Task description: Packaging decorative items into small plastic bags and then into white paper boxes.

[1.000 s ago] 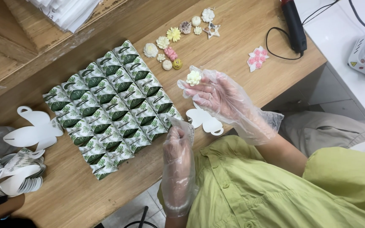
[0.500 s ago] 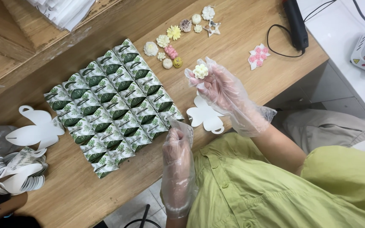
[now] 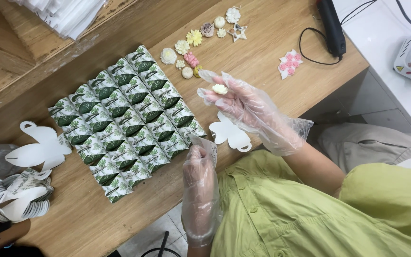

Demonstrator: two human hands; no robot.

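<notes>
My right hand [image 3: 243, 105], in a clear plastic glove, holds a small cream flower-shaped piece [image 3: 220, 89] at its fingertips above the wooden table [image 3: 262, 52]. My left hand [image 3: 198, 169], also gloved, rests at the table's near edge and pinches a flat leaf-printed card [image 3: 208, 145]. A block of several folded green leaf-print boxes [image 3: 127, 114] lies just left of both hands. A flat white box blank [image 3: 230, 134] lies under my right hand.
Several small flower and star pieces [image 3: 200, 35] lie at the back of the table, and a pink flower piece [image 3: 288, 63] to the right. A black corded tool [image 3: 331, 28] lies at the far right. White blanks [image 3: 39, 150], stacked [image 3: 20, 195], sit left.
My right hand has turned and dropped slightly toward the boxes, the cream flower still at its fingertips. My left hand has stayed put.
</notes>
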